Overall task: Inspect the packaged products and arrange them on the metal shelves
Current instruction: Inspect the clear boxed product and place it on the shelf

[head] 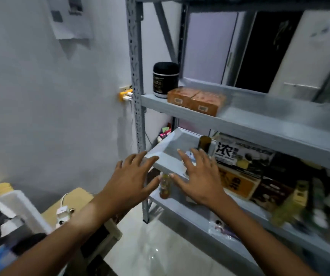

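- At the lower left of the frame a white bin (23,204) and a cardboard surface (78,198) with a white charger (63,213) sit apart from the rack, so I judge they are a staging spot and not part of the display.
- Your left hand (132,184) is in the lower middle, fingers spread and straight, holding nothing. Its fingertips lie at the front corner of the middle shelf (160,156), probably to steady you or to reach in.
- Between your thumbs, just below that shelf edge, stands a small bottle (165,186) of amber contents. Neither hand clearly grips it, and the blur hides any contact.
- Your right hand (198,176) is right of centre, fingers also spread and empty, over the bare left end of the shelf. That looks like the free slot.
- Upper centre, a black-lidded jar (165,79) and two orange boxes (197,99) sit at the upper shelf's front edge, label faces outward, likely for reading.
- At right, the printed boxes (241,154) crowd the middle shelf and blurred bottles (293,204) the lower one, leaving the room at the left.
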